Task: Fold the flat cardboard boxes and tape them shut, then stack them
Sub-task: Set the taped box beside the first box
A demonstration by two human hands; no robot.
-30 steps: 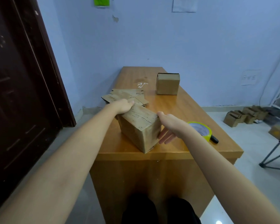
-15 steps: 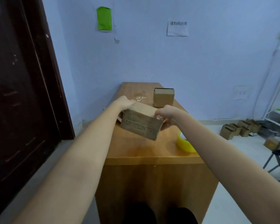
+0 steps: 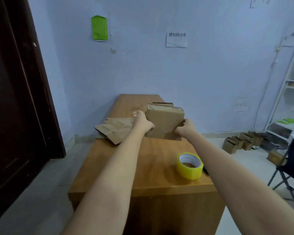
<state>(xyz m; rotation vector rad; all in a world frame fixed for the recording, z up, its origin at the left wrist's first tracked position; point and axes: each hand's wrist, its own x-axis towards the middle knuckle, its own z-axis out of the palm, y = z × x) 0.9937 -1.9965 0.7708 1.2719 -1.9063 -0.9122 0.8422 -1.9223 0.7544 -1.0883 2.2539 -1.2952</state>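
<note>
Room: pale blue wall, dark brown door (image 3: pixel 15 99) on the left, wooden table (image 3: pixel 143 167) running away from the camera.
Writing: white paper sign (image 3: pixel 176 38) on the wall reads 请扫码出库. A smaller label (image 3: pixel 241 104) lower right has print too, but it's too blurry to read.
Green note (image 3: pixel 99 28): stuck up on the wall, no writing I can make out.
Folded box (image 3: pixel 165 123): held up above the far half of the table, plain brown face toward the camera, no print visible on it.
Left hand (image 3: pixel 143 122): gripping the box's left edge, fingers mostly hidden behind the cardboard.
Right hand (image 3: pixel 185 128): curled round the lower right corner of the box.
Second box (image 3: pixel 162 104): only its top edge peeks out behind the held one.
Flat cardboard (image 3: pixel 115 129): lying on the table's left side, partly overhanging the edge, part covered by the left arm.
Yellow tape roll (image 3: pixel 189 165): near the right edge of the table; a dark thing just behind it is mostly hidden.
Floor boxes (image 3: pixel 241 141): small cluster by the wall on the right.
</note>
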